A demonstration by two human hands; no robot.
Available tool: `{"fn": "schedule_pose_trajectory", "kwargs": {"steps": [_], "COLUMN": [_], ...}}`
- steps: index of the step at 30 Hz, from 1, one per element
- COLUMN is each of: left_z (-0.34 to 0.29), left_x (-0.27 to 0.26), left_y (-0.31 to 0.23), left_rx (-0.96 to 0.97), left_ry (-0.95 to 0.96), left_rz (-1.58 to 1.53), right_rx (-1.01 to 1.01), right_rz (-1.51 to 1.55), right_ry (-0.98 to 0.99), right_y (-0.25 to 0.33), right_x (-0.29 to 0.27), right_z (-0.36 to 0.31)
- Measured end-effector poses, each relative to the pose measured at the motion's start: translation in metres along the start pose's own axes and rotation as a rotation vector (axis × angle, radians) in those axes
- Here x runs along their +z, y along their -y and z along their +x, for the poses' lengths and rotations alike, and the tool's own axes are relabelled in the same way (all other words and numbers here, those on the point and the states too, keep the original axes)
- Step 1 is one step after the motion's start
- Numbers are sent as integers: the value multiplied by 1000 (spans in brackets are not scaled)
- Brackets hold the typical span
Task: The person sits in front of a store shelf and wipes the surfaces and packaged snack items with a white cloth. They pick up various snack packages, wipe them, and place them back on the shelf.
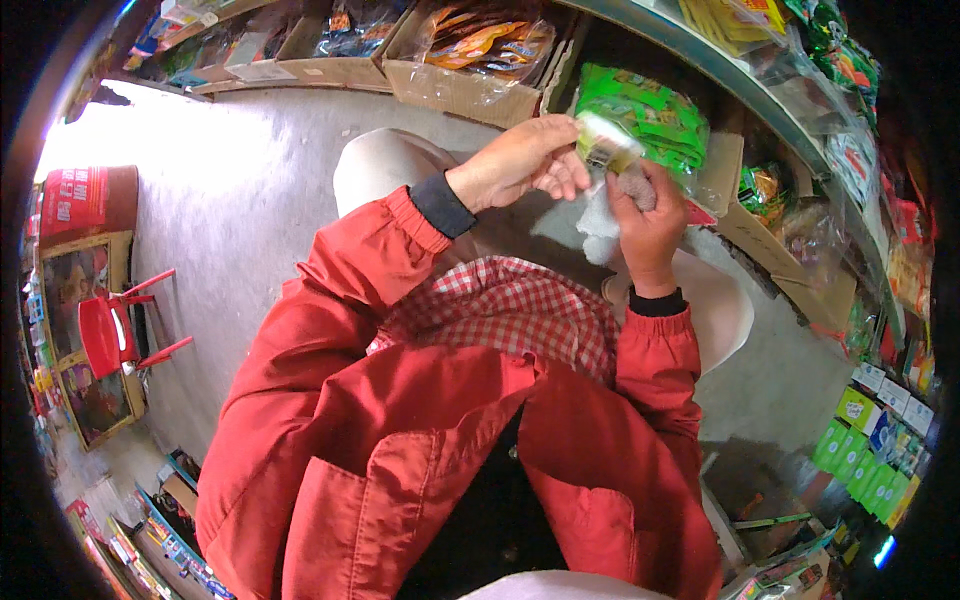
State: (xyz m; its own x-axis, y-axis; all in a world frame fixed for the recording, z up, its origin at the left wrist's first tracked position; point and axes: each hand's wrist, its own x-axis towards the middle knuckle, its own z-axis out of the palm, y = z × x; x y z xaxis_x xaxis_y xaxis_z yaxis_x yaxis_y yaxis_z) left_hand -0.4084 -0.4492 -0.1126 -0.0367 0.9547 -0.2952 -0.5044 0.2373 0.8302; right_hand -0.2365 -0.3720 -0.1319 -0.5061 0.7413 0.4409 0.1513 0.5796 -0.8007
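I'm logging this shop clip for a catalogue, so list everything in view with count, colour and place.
small packet: one, pale green and white, held between both hands
grey cloth: one, bunched in the right hand
green snack bags: a stack, bright green, in an open carton behind the hands
orange snack bags: several, orange, in a cardboard carton at top
cardboard cartons: several, brown, along the top edge
small boxes: a row, green and white, lower right
red stool: one, red, far left
concrete floor: grey, left and centre
left hand: pinching the packet
right hand: closed on the cloth, touching the packet
red jacket: one, with a checked apron
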Motion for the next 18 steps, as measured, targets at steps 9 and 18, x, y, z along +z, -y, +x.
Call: {"fn": "schedule_pose_trajectory", "kwargs": {"steps": [9,18], "left_z": [16,18], "left_x": [-16,-25], "left_y": [24,30], "left_rx": [476,195], "left_ry": [-186,-108], "left_rz": [781,97], "right_rx": [587,606], "right_rz": [770,677], "right_ry": [95,-94], "right_y": [-10,-2], "right_x": [3,-2], "right_z": [5,7]}}
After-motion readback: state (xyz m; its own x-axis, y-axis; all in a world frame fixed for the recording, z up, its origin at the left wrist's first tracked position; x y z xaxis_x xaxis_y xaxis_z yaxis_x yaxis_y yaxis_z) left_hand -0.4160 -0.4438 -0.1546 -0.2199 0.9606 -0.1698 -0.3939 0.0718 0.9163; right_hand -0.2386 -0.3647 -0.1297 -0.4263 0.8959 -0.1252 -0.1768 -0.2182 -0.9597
